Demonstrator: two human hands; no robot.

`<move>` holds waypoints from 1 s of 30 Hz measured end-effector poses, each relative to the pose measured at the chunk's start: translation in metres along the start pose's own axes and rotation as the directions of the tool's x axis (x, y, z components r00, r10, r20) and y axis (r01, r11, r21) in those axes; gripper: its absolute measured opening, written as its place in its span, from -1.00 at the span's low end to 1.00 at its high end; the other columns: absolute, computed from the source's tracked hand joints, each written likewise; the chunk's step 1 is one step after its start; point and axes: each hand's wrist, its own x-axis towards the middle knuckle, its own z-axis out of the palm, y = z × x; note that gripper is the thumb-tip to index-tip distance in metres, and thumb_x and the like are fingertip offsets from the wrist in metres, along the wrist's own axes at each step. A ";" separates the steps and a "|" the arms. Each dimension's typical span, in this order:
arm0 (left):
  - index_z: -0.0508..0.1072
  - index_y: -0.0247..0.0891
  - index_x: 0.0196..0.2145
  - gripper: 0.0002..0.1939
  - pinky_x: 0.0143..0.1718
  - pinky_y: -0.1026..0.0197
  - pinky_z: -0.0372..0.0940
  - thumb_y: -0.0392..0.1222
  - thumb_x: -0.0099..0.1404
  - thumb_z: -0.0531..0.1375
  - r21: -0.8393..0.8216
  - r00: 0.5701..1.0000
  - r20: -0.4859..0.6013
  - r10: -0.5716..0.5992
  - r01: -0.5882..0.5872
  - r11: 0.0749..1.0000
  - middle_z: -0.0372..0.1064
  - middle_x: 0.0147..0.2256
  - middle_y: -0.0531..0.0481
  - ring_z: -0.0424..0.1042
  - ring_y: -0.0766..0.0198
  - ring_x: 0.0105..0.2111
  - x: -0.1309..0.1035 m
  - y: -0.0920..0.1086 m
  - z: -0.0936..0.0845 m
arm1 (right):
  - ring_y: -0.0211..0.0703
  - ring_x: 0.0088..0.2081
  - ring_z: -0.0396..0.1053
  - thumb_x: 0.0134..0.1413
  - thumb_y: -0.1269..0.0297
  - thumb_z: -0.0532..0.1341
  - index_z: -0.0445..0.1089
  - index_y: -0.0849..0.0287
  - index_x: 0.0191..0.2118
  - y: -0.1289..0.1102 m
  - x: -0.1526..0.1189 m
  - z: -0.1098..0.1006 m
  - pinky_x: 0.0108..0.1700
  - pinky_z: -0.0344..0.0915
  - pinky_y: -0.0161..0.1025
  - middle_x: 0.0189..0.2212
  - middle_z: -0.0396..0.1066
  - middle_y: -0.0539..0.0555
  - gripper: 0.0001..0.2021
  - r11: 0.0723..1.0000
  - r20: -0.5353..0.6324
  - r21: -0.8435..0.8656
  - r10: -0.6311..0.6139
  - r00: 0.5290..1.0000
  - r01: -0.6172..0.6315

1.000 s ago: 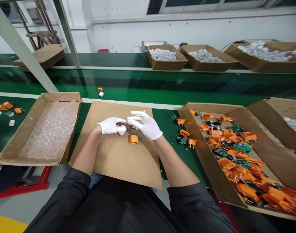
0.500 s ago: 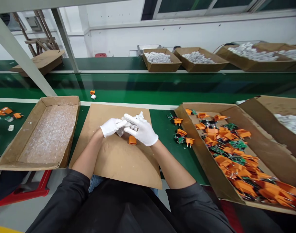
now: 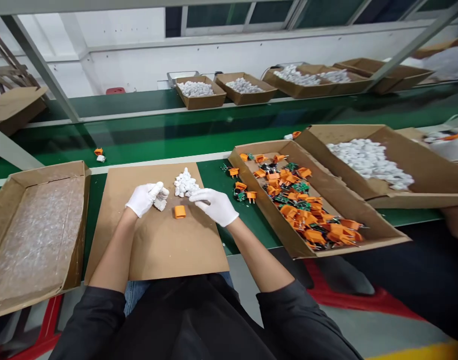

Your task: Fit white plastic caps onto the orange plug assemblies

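My left hand (image 3: 142,200), in a white glove, is closed around a small white plastic part (image 3: 160,204) over the cardboard sheet (image 3: 165,252). My right hand (image 3: 217,207), gloved too, has its fingers stretched out toward the left and holds nothing that I can see. Its fingertips are beside a heap of small white plastic pieces (image 3: 184,184). An orange plug housing (image 3: 180,212) lies on the sheet between my hands.
Right of the sheet, a cardboard box (image 3: 289,248) holds orange plugs with green circuit boards; a few loose plugs (image 3: 251,196) lie beside it. Another box (image 3: 420,197) contains white parts. At left stands a tray with clear plastic (image 3: 30,240). A co-worker's arm (image 3: 457,220) shows at right.
My hands have moved apart, the right one away from the left, uncovering the white heap. My left hand keeps a white part. The view has swung to the right.
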 end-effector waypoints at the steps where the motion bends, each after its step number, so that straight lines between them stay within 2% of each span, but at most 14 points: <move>1: 0.52 -0.35 -0.40 -0.35 -0.42 0.16 0.36 0.39 0.14 0.10 0.000 1.000 -0.008 -0.002 0.002 1.000 0.47 -0.57 -0.10 0.49 0.18 -0.58 0.000 -0.001 0.000 | -0.08 -0.14 0.53 0.12 0.30 0.19 0.58 0.02 -0.22 0.007 -0.005 -0.004 -0.06 0.46 -0.11 -0.20 0.59 0.01 -0.80 0.998 -0.026 0.035 0.053 0.998 -0.052; 5: 0.51 -0.34 -0.37 -0.34 -0.37 0.13 0.37 0.41 0.12 0.10 -0.015 1.000 -0.022 -0.015 0.014 1.000 0.50 -0.53 -0.11 0.50 0.17 -0.56 0.001 -0.002 0.001 | -0.20 -0.46 0.51 0.21 0.13 0.09 0.45 0.08 0.05 0.041 -0.024 -0.034 -0.34 0.52 -0.16 -0.25 0.57 0.07 -0.63 0.936 -0.185 0.184 0.331 0.925 -0.299; 7: 0.51 -0.35 -0.37 -0.33 -0.35 0.12 0.37 0.41 0.12 0.11 -0.003 0.999 -0.016 -0.028 0.028 1.000 0.50 -0.54 -0.11 0.50 0.17 -0.56 0.001 -0.002 0.002 | -0.17 -0.40 0.51 0.24 0.11 0.04 0.48 0.12 0.00 0.056 -0.032 -0.051 -0.31 0.52 -0.12 -0.16 0.52 0.13 -0.62 0.952 -0.325 0.062 0.304 0.896 -0.301; 9: 0.52 -0.35 -0.36 -0.33 -0.33 0.12 0.37 0.42 0.11 0.11 0.013 0.999 -0.014 -0.037 0.037 0.999 0.49 -0.56 -0.10 0.50 0.17 -0.55 0.001 -0.002 0.002 | 0.00 -0.16 0.50 0.21 0.12 0.06 0.47 0.14 0.00 0.066 -0.038 -0.064 -0.12 0.48 -0.02 -0.11 0.50 0.21 -0.63 0.928 -0.361 -0.218 0.212 0.908 -0.303; 11: 0.52 -0.34 -0.35 -0.33 -0.32 0.12 0.37 0.41 0.11 0.11 0.024 0.999 -0.013 -0.040 0.040 0.999 0.48 -0.57 -0.09 0.50 0.17 -0.53 0.000 -0.002 0.003 | 0.15 -0.02 0.42 0.10 0.14 0.19 0.40 0.19 0.09 0.069 -0.041 -0.071 -0.02 0.42 0.07 -0.05 0.45 0.28 -0.55 0.823 -0.307 -0.476 0.175 0.935 -0.310; 13: 0.52 -0.34 -0.34 -0.35 -0.32 0.13 0.37 0.40 0.12 0.11 0.026 0.999 -0.009 -0.041 0.041 0.999 0.48 -0.59 -0.07 0.50 0.18 -0.52 0.000 -0.001 0.004 | 0.22 0.02 0.38 0.00 0.23 0.27 0.33 0.23 0.16 0.069 -0.041 -0.073 0.05 0.36 0.12 -0.02 0.42 0.32 -0.44 0.715 -0.206 -0.646 0.175 0.963 -0.268; 15: 0.51 -0.33 -0.34 -0.36 -0.32 0.14 0.36 0.38 0.13 0.11 0.022 0.999 -0.006 -0.038 0.038 0.999 0.47 -0.60 -0.05 0.49 0.20 -0.53 0.000 -0.001 0.004 | 0.21 0.01 0.37 -0.01 0.32 0.25 0.32 0.26 0.16 0.069 -0.041 -0.071 0.11 0.30 0.15 -0.02 0.42 0.33 -0.45 0.662 -0.121 -0.721 0.171 0.978 -0.205; 17: 0.51 -0.33 -0.35 -0.38 -0.32 0.15 0.36 0.37 0.15 0.11 0.023 0.999 -0.001 -0.039 0.039 0.999 0.45 -0.61 -0.04 0.48 0.21 -0.54 0.000 -0.001 0.004 | 0.21 0.02 0.37 0.02 0.36 0.21 0.34 0.25 0.14 0.069 -0.040 -0.070 0.11 0.29 0.16 -0.03 0.43 0.33 -0.50 0.675 -0.097 -0.714 0.171 0.981 -0.188; 20: 0.52 -0.32 -0.32 -0.40 -0.32 0.17 0.35 0.34 0.18 0.10 0.059 0.999 0.000 -0.048 0.048 0.997 0.45 -0.60 -0.02 0.47 0.23 -0.54 0.000 -0.003 0.004 | 0.17 -0.03 0.42 0.04 0.29 0.20 0.35 0.20 0.14 0.070 -0.039 -0.073 0.06 0.36 0.13 -0.03 0.42 0.30 -0.51 0.813 -0.167 -0.526 0.188 0.968 -0.249; 23: 0.54 -0.29 -0.27 -0.45 -0.35 0.18 0.35 0.29 0.21 0.10 0.125 1.000 -0.017 -0.023 0.025 0.992 0.46 -0.56 0.00 0.45 0.25 -0.55 0.001 -0.005 0.007 | 0.06 -0.09 0.48 0.05 0.17 0.23 0.31 0.15 0.17 0.065 -0.033 -0.074 0.06 0.39 0.09 0.01 0.41 0.25 -0.47 0.953 -0.282 -0.106 0.247 0.927 -0.286; 25: 0.55 -0.26 -0.23 -0.50 -0.35 0.16 0.36 0.23 0.22 0.11 0.193 0.999 -0.038 0.030 -0.022 0.981 0.51 -0.47 -0.03 0.46 0.25 -0.52 0.000 -0.004 0.012 | 0.04 -0.03 0.47 0.06 0.11 0.24 0.29 0.11 0.18 0.057 -0.025 -0.069 0.05 0.42 0.08 0.01 0.43 0.21 -0.46 0.944 -0.271 0.191 0.314 0.910 -0.269; 27: 0.55 -0.22 -0.15 -0.55 -0.31 0.14 0.39 0.17 0.23 0.13 0.273 0.992 -0.042 0.117 -0.102 0.957 0.56 -0.26 -0.09 0.51 0.20 -0.42 -0.002 0.000 0.017 | 0.06 0.05 0.42 0.03 0.06 0.26 0.28 0.08 0.18 0.046 -0.012 -0.060 0.01 0.45 0.06 0.02 0.45 0.19 -0.42 0.878 -0.191 0.404 0.357 0.914 -0.258; 29: 0.53 -0.16 -0.05 -0.59 -0.10 0.10 0.39 0.03 0.20 0.20 0.355 0.967 -0.044 0.249 -0.218 0.909 0.49 -0.02 -0.10 0.51 0.11 -0.12 -0.004 0.005 0.022 | 0.08 0.08 0.40 0.00 0.02 0.29 0.27 0.07 0.19 0.031 0.003 -0.048 0.00 0.46 0.06 0.06 0.42 0.20 -0.39 0.826 -0.098 0.508 0.336 0.937 -0.243; 30: 0.48 -0.12 0.04 -0.53 0.02 0.07 0.35 -0.01 0.17 0.23 0.377 0.953 -0.017 0.302 -0.274 0.885 0.43 0.08 -0.08 0.43 0.07 0.03 -0.006 0.006 0.023 | 0.07 0.10 0.38 -0.01 0.02 0.30 0.27 0.07 0.19 0.022 0.010 -0.042 0.03 0.44 0.06 0.08 0.41 0.20 -0.38 0.819 -0.052 0.528 0.293 0.955 -0.223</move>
